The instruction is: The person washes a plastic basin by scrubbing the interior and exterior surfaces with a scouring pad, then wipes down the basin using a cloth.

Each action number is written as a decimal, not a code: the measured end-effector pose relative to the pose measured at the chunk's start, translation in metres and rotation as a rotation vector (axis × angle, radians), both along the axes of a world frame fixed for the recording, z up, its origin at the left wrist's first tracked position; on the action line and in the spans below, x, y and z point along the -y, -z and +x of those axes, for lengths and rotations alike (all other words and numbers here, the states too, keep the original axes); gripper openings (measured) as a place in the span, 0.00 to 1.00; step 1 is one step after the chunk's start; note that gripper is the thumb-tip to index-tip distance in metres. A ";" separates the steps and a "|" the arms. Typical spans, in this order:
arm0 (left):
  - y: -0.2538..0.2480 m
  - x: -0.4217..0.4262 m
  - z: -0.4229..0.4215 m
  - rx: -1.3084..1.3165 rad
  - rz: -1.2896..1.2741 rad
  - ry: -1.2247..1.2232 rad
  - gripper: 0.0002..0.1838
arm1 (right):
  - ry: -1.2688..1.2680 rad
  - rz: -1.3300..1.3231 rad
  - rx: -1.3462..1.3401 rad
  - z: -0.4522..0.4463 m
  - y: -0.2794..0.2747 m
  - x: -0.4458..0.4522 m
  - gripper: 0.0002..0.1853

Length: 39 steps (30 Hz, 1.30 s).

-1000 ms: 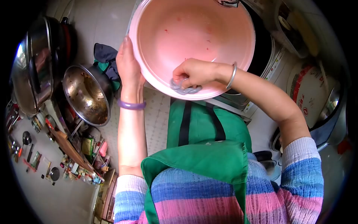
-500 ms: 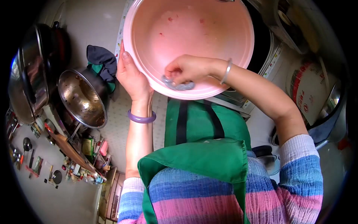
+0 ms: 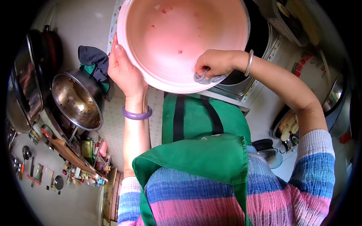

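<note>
1. Left of the pink basin (image 3: 124, 49), our left hand (image 3: 127, 77) is open, with the palm against its outer rim; if this rim is wet, our support may slip.
2. In the basin, ahead of us, there are red bits (image 3: 180, 52); strong shaking might spill them.
3. At the basin's near right edge, our right hand (image 3: 218, 63) grips a grey scrubber (image 3: 208, 78); pressing too hard there could tip the basin toward us.

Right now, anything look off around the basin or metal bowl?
Red specks dot the pink basin's inside; can't tell whether residue or marks. Dark residue spots the inside of the metal bowl, left of the left hand, so it looks unwashed. No spill visible.
</note>
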<state>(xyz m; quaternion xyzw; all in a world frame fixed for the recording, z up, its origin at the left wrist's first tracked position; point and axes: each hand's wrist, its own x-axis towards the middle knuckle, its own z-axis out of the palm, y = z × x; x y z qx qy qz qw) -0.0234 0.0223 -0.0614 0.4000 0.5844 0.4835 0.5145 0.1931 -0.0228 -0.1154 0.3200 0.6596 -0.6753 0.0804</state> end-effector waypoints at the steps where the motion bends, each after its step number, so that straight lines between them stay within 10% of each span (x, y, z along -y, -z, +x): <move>1: 0.001 -0.002 0.000 0.014 -0.003 -0.019 0.22 | 0.023 -0.002 0.016 0.004 0.000 -0.002 0.11; 9: 0.005 0.030 0.002 0.141 -0.073 -0.147 0.24 | 0.800 -0.168 -0.449 -0.103 0.000 -0.039 0.09; 17: 0.004 0.007 -0.006 -0.010 -0.008 0.052 0.16 | 0.610 -0.304 -0.345 -0.067 -0.007 0.004 0.10; 25: 0.011 0.010 -0.011 0.055 0.005 0.006 0.25 | 0.292 0.075 -0.136 0.021 -0.003 0.037 0.12; 31: 0.011 0.017 -0.009 0.076 0.026 -0.038 0.24 | 0.646 0.202 -0.244 -0.038 -0.021 0.050 0.09; 39: 0.013 0.018 -0.009 0.074 0.017 -0.047 0.23 | 0.489 0.759 -0.244 0.002 -0.007 0.078 0.10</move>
